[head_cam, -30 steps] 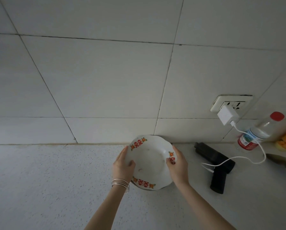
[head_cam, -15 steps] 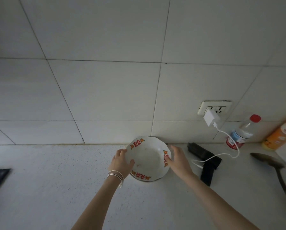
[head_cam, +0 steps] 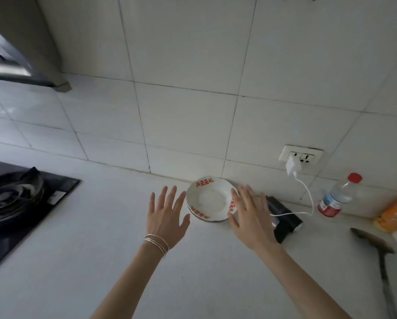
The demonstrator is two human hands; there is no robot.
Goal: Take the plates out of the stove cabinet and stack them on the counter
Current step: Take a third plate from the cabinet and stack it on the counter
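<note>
a white plate [head_cam: 212,199] with red and orange patterns on its rim sits on the pale speckled counter [head_cam: 100,249], close to the tiled wall [head_cam: 192,88]. there seems to be a second rim just under it, so it may rest on another plate, though the view is too soft to be sure. the left hand [head_cam: 164,217] hovers just left of the plate, palm down, fingers spread wide and holding nothing, with thin silver bangles [head_cam: 157,241] at the wrist. the right hand [head_cam: 250,215] hovers at the plate's right edge, also flat and spread, empty, its fingertips overlapping the rim from this angle. right of that hand lies a black device [head_cam: 285,217] with a white cable [head_cam: 308,199] running up to a white charger [head_cam: 293,165] plugged into a wall socket [head_cam: 308,155]. further right stand a clear bottle [head_cam: 338,196] with a red cap and an orange bottle [head_cam: 395,212], and a dark utensil [head_cam: 381,256] lies on the counter. a black gas stove [head_cam: 15,203] sits at the far left.
</note>
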